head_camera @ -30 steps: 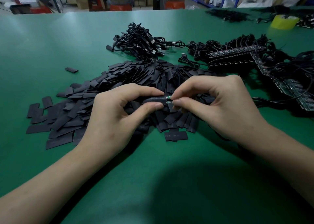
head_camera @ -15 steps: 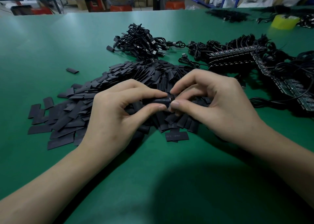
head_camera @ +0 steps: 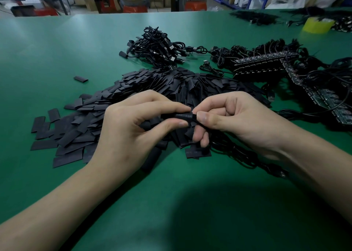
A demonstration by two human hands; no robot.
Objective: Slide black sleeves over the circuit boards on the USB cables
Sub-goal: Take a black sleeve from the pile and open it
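Black sleeve (head_camera: 185, 115) between left hand (head_camera: 129, 130) and right hand (head_camera: 238, 121), in both hands' fingertip pinch.

Green table (head_camera: 57, 174): sleeve pile (head_camera: 91, 128), cable bundles (head_camera: 158, 48), board strips (head_camera: 266, 64), yellow tape roll (head_camera: 317, 24).

The black tubular sleeve (head_camera: 185, 115) pinched btw. left hand (head_camera: 129, 132) and right hand (head_camera: 234, 123): both ends covered by fingertips, contents not visible, white print too small to read. Thin black cable (head_camera: 247, 161) runs under right hand, partly hidden. Strip of green circuit boards (head_camera: 323, 98) cut off at right edge. Blurred yellow roll (head_camera: 317, 24), prob. tape.
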